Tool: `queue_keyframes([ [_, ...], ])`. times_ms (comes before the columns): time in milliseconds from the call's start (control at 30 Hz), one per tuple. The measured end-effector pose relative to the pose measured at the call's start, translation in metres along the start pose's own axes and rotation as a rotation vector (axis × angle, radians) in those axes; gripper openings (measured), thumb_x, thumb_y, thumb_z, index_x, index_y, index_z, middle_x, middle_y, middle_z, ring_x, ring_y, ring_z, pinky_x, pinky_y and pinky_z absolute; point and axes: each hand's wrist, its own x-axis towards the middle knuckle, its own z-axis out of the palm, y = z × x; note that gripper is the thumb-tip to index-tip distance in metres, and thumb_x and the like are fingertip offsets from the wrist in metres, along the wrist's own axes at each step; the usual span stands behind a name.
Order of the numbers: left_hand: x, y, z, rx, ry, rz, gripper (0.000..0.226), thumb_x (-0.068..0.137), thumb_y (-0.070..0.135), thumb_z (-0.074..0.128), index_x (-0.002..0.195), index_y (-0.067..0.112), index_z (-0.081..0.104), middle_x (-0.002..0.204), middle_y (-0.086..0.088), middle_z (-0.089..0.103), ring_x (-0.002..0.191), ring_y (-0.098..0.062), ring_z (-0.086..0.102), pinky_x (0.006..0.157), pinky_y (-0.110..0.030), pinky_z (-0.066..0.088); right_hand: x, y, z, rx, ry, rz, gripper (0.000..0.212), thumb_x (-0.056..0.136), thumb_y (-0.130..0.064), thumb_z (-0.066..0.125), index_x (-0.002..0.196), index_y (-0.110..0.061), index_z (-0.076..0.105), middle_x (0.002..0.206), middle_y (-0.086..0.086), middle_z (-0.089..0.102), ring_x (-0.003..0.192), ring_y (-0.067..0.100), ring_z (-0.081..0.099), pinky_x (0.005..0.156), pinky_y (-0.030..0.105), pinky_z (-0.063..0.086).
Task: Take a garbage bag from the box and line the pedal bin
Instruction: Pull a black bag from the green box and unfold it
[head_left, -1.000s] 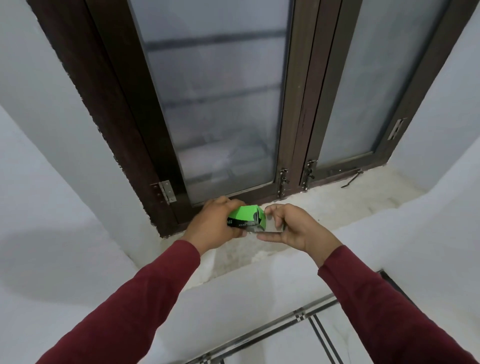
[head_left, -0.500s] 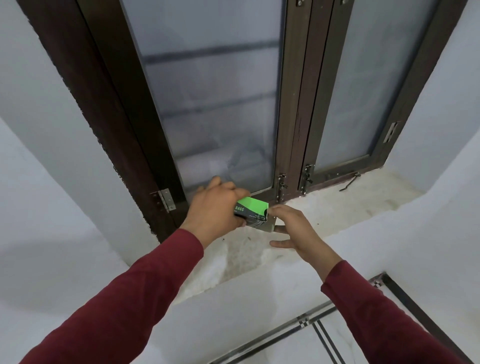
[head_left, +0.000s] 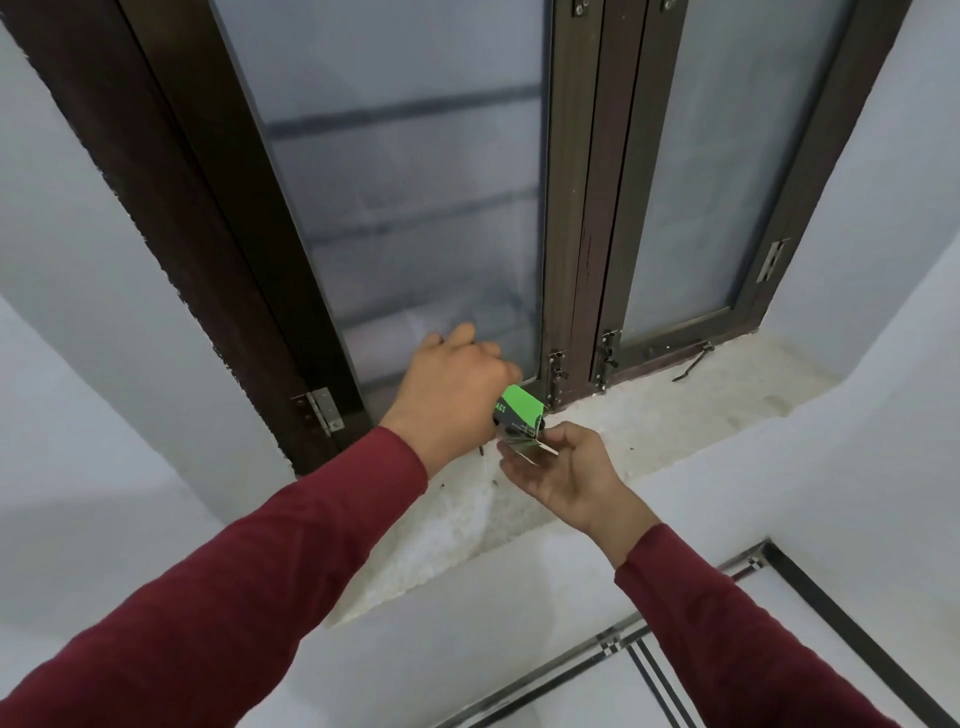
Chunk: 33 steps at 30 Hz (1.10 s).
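Note:
A small green and black garbage bag box (head_left: 519, 411) is held just above the stone window sill (head_left: 675, 410), tilted with its open end toward the right. My left hand (head_left: 452, 395) grips the box from the left, fingers curled over it. My right hand (head_left: 563, 470) sits palm up under the open end, and its thumb and fingers pinch the box's loose end flap (head_left: 527, 448). No garbage bag and no pedal bin can be seen.
A dark wooden window frame (head_left: 571, 208) with frosted panes rises right behind the hands, with latches (head_left: 557, 374) at its base. White walls flank the recess. Tiled floor with dark border strips (head_left: 649, 670) lies below at the right.
The view and both hands have shifted slightly. My right hand has turned palm up under the box and now pinches its end flap, which is pulled open. My left hand keeps its grip.

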Motion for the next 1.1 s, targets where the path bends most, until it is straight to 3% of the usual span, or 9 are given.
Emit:
queue_keyframes([
  [267, -0.004, -0.016, 0.001, -0.083, -0.024, -0.084, 0.051, 0.071, 0.051, 0.076, 0.121, 0.044, 0.067, 0.106, 0.012, 0.068, 0.106, -0.022, 0.053, 0.084, -0.039, 0.042, 0.017, -0.006, -0.016, 0.085, 0.122, -0.075, 0.012, 0.094, -0.013, 0.067, 0.101, -0.004, 0.065, 0.105, 0.019, 0.066, 0.078, 0.037, 0.077, 0.067, 0.041, 0.065],
  [567, -0.051, -0.034, 0.119, -0.67, -0.37, -0.691, 0.071, 0.07, 0.033, 0.092, 0.135, 0.033, 0.062, 0.125, -0.003, 0.058, 0.123, -0.028, 0.051, 0.104, -0.044, 0.051, 0.009, -0.019, -0.032, 0.051, 0.432, -0.299, 0.007, 0.09, -0.001, 0.069, 0.093, -0.001, 0.063, 0.098, 0.015, 0.064, 0.09, 0.029, 0.07, 0.063, 0.026, 0.064],
  [667, -0.065, -0.026, 0.144, -0.545, -0.402, -0.733, 0.074, 0.079, 0.045, 0.083, 0.144, 0.034, 0.051, 0.144, -0.001, 0.052, 0.129, -0.03, 0.039, 0.103, -0.05, 0.042, 0.003, -0.013, -0.026, 0.084, 0.358, -0.256, 0.004, 0.091, 0.002, 0.063, 0.093, 0.0, 0.061, 0.107, 0.021, 0.063, 0.105, 0.033, 0.07, 0.072, 0.027, 0.065],
  [733, -0.069, -0.013, 0.149, -0.407, -0.253, -0.733, 0.066, 0.083, 0.057, 0.072, 0.142, 0.034, 0.053, 0.14, 0.002, 0.051, 0.126, -0.031, 0.04, 0.097, -0.048, 0.04, -0.001, -0.007, -0.019, 0.121, 0.274, -0.197, 0.005, 0.091, 0.004, 0.056, 0.093, 0.0, 0.057, 0.113, 0.026, 0.061, 0.113, 0.036, 0.067, 0.078, 0.029, 0.064],
  [767, -0.069, -0.003, 0.148, -0.474, -0.149, -0.765, 0.058, 0.085, 0.06, 0.068, 0.136, 0.034, 0.057, 0.134, 0.002, 0.054, 0.122, -0.029, 0.044, 0.093, -0.044, 0.041, -0.003, -0.004, -0.016, 0.147, 0.238, -0.172, 0.007, 0.091, 0.006, 0.053, 0.091, -0.001, 0.056, 0.115, 0.027, 0.06, 0.113, 0.037, 0.067, 0.077, 0.029, 0.064],
  [833, -0.067, 0.02, 0.133, -1.031, -0.033, -0.918, 0.049, 0.085, 0.063, 0.067, 0.122, 0.031, 0.067, 0.119, 0.005, 0.064, 0.112, -0.021, 0.059, 0.083, -0.034, 0.045, -0.007, 0.007, -0.008, 0.184, 0.182, -0.13, 0.013, 0.091, 0.007, 0.049, 0.086, -0.003, 0.055, 0.114, 0.027, 0.059, 0.11, 0.038, 0.065, 0.076, 0.031, 0.064],
  [933, -0.059, 0.043, 0.111, -1.751, -0.179, -1.003, 0.033, 0.09, 0.059, 0.066, 0.104, 0.03, 0.072, 0.101, 0.01, 0.078, 0.094, -0.012, 0.07, 0.078, -0.034, 0.048, -0.014, 0.026, 0.0, 0.056, 0.132, -0.013, 0.015, 0.091, 0.003, 0.05, 0.096, 0.0, 0.064, 0.103, 0.023, 0.066, 0.097, 0.035, 0.07, 0.076, 0.035, 0.065],
  [1000, -0.059, 0.046, 0.109, -1.882, -0.181, -1.023, 0.021, 0.096, 0.046, 0.065, 0.101, 0.026, 0.069, 0.104, -0.001, 0.078, 0.092, -0.017, 0.07, 0.084, -0.039, 0.047, -0.018, 0.035, 0.0, -0.238, 0.129, 0.063, 0.02, 0.089, -0.009, 0.057, 0.094, -0.01, 0.077, 0.09, 0.014, 0.075, 0.09, 0.029, 0.075, 0.076, 0.039, 0.065],
  [1100, -0.064, 0.04, 0.109, -1.897, -0.169, -1.083, 0.022, 0.095, 0.039, 0.067, 0.106, 0.02, 0.07, 0.102, -0.008, 0.074, 0.102, -0.024, 0.069, 0.093, -0.044, 0.05, -0.023, 0.036, 0.0, -0.748, 0.103, 0.015, 0.025, 0.084, -0.04, 0.074, 0.1, -0.021, 0.077, 0.1, -0.001, 0.079, 0.102, 0.019, 0.073, 0.082, 0.038, 0.06],
])
